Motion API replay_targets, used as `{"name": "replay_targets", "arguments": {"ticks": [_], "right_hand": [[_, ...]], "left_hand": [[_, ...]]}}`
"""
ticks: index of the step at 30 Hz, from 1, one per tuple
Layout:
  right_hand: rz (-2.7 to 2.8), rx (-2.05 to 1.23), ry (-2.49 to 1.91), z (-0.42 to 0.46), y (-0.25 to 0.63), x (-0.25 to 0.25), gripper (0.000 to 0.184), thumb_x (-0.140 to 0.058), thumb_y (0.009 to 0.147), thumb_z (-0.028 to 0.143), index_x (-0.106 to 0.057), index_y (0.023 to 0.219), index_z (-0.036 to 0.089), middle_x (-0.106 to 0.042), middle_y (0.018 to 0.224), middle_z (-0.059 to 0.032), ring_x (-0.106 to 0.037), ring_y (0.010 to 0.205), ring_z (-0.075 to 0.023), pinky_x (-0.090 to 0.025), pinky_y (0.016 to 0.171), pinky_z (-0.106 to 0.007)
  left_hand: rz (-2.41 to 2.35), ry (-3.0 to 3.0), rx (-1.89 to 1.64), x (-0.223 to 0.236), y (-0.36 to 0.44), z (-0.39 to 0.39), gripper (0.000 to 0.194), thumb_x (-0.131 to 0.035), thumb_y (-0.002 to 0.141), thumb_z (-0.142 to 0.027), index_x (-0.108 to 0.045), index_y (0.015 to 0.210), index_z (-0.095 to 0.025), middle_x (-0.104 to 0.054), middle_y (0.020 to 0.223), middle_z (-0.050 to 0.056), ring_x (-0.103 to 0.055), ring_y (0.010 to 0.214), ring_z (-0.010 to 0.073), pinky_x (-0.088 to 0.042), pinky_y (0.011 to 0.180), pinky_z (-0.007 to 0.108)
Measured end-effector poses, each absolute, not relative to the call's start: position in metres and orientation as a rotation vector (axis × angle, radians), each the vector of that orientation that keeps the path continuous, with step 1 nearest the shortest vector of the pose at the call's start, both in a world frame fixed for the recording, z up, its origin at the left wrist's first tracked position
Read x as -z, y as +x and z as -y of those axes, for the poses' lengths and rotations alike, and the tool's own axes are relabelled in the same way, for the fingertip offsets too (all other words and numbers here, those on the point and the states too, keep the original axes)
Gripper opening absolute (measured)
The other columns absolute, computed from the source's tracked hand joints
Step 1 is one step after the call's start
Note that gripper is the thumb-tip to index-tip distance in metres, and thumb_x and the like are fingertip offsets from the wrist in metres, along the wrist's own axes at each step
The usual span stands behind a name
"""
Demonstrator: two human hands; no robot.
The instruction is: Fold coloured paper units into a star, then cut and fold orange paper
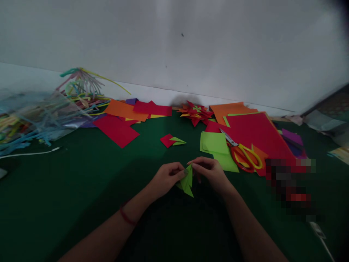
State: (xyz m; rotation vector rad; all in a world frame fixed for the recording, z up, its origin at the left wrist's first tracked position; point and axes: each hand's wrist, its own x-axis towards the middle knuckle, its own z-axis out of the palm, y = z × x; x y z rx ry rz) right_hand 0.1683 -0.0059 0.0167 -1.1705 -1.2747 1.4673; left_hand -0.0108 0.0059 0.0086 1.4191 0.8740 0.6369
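Note:
Above the near part of the green table, a folded light-green paper piece [187, 183] is held between both hands. My left hand [168, 177] pinches its left side with thumb and fingers. My right hand [209, 170] grips the upper right tip between thumb and forefinger. Several pointed flaps hang down from the piece. Just beyond the hands lies a small red folded paper [166, 140] with a light-green folded point [178, 141] against it. A stack of light-green paper squares [214, 142] sits to the right of it.
Scissors [247, 155] with red and yellow handles lie on paper at right, beside large red sheets [249, 133]. A layered paper flower [195, 112] stands near the wall. Red sheets [117, 129] and a clear bag [40, 112] of colourful pipe cleaners are at left. A blurred patch covers something at right.

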Motion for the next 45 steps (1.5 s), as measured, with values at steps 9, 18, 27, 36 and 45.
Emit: {"name": "replay_targets", "arguments": {"ticks": [9, 18, 27, 36, 45], "right_hand": [[1.205, -1.477, -1.131, 0.006, 0.167, -0.012, 0.015, -0.066, 0.07, 0.031, -0.068, 0.078, 0.019, -0.064, 0.07, -0.0013, -0.055, 0.05, -0.0089, -0.046, 0.04, -0.021], [1.171, -1.52, -1.119, 0.006, 0.168, -0.013, 0.019, -0.062, 0.075, 0.031, -0.069, 0.086, 0.017, -0.06, 0.065, -0.0004, -0.057, 0.051, -0.0097, -0.048, 0.04, -0.02], [1.17, -1.527, -1.061, 0.007, 0.164, -0.012, 0.016, -0.062, 0.075, 0.029, -0.067, 0.088, 0.02, -0.06, 0.072, 0.0, -0.057, 0.058, -0.0106, -0.05, 0.044, -0.022], [1.185, -1.485, -1.123, 0.006, 0.164, -0.011, 0.014, -0.062, 0.075, 0.03, -0.067, 0.084, 0.019, -0.059, 0.068, 0.001, -0.056, 0.054, -0.0098, -0.049, 0.042, -0.021], [1.137, -1.452, -1.134, 0.006, 0.159, -0.005, 0.017, -0.062, 0.074, 0.033, -0.068, 0.084, 0.019, -0.063, 0.073, -0.0009, -0.057, 0.055, -0.0106, -0.049, 0.045, -0.023]], "left_hand": [[-0.896, 1.439, -0.646, -0.01, -0.011, -0.005, 0.018, -0.052, 0.081, -0.031, -0.056, 0.073, -0.015, -0.045, 0.058, -0.004, -0.04, 0.052, 0.0079, -0.03, 0.048, 0.019], [-0.887, 1.451, -0.653, -0.008, -0.011, -0.004, 0.02, -0.052, 0.081, -0.032, -0.055, 0.073, -0.014, -0.045, 0.059, -0.004, -0.04, 0.053, 0.0074, -0.03, 0.048, 0.019], [-0.93, 1.465, -0.682, -0.01, -0.011, -0.004, 0.017, -0.051, 0.082, -0.03, -0.057, 0.077, -0.015, -0.048, 0.062, -0.003, -0.044, 0.056, 0.0085, -0.034, 0.05, 0.019], [-0.958, 1.507, -0.655, -0.015, -0.012, -0.003, 0.018, -0.05, 0.082, -0.03, -0.058, 0.078, -0.015, -0.053, 0.064, -0.002, -0.048, 0.057, 0.0095, -0.037, 0.05, 0.02], [-0.973, 1.545, -0.685, -0.015, -0.012, -0.002, 0.018, -0.049, 0.083, -0.03, -0.057, 0.077, -0.015, -0.054, 0.063, -0.002, -0.05, 0.057, 0.0097, -0.039, 0.051, 0.02]]}}
